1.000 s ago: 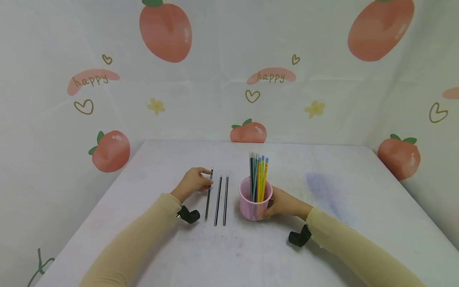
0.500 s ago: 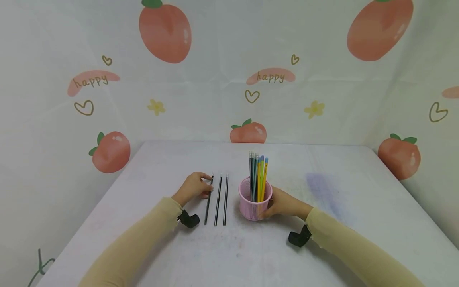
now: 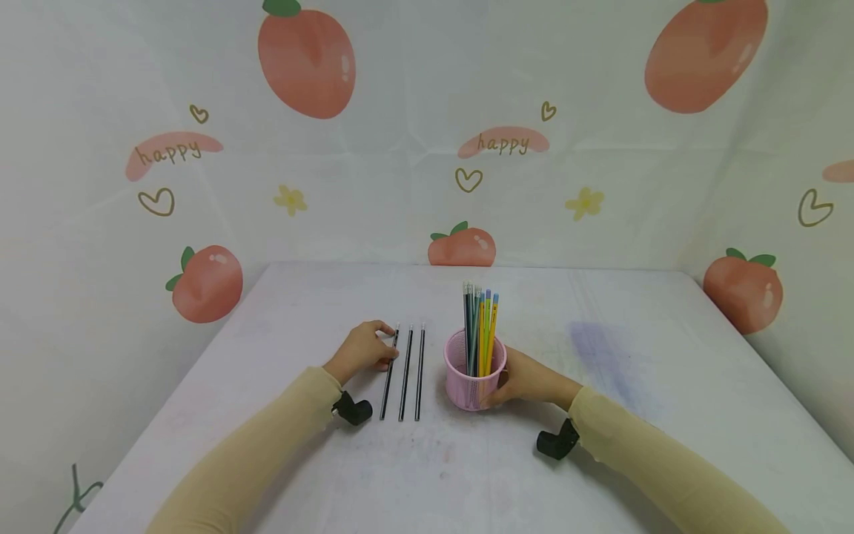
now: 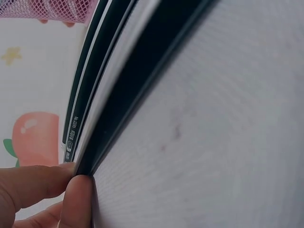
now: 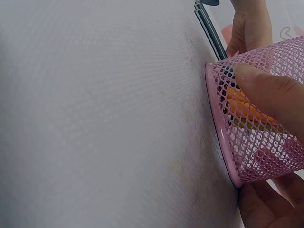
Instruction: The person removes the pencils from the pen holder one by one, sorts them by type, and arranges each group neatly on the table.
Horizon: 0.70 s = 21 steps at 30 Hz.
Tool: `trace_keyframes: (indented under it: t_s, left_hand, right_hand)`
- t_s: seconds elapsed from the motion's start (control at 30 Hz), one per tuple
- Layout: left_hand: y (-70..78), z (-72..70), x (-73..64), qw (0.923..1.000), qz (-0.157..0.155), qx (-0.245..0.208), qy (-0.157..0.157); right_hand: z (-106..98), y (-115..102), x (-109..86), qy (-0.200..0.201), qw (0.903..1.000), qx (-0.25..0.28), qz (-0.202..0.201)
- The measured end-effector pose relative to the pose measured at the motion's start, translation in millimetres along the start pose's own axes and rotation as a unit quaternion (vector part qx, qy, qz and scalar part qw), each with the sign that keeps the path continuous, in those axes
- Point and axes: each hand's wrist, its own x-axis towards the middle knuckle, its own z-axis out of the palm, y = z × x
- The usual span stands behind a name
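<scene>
My left hand [image 3: 363,347] pinches a dark pencil [image 3: 388,386] near its far end, thumb and finger on either side of it. That pencil lies along the table, leftmost of three. Beside it, roughly parallel, are a middle dark pencil [image 3: 405,378] and a right dark pencil [image 3: 419,378]; white print shows on one in the left wrist view. My right hand [image 3: 530,377] grips the pink mesh pencil cup [image 3: 460,391] from its right side, thumb [image 5: 266,90] across the mesh. The cup stands upright on the table, holding several dark, green and yellow pencils [image 3: 483,334].
The white-covered table [image 3: 440,475] meets a peach-printed backdrop [image 3: 400,185] at its far edge. A faint purple stain [image 3: 603,360] marks the cloth right of the cup. Black wrist cameras [image 3: 353,408] hang beneath both forearms.
My left hand has come slightly nearer with its pencil, bringing it down into line with the other two, then shifted a touch right. The right hand and cup have stayed still.
</scene>
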Motion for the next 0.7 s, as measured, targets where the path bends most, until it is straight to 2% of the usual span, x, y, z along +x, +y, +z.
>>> trace_keyframes:
  t_s: [0.7]
  left_hand:
    - [1.1, -1.2, -2.9, 0.9994, -0.009, -0.033, -0.008]
  right_hand:
    - [-0.6, 1.1, 0.5, -0.005, 1.0000, 0.005, 0.000]
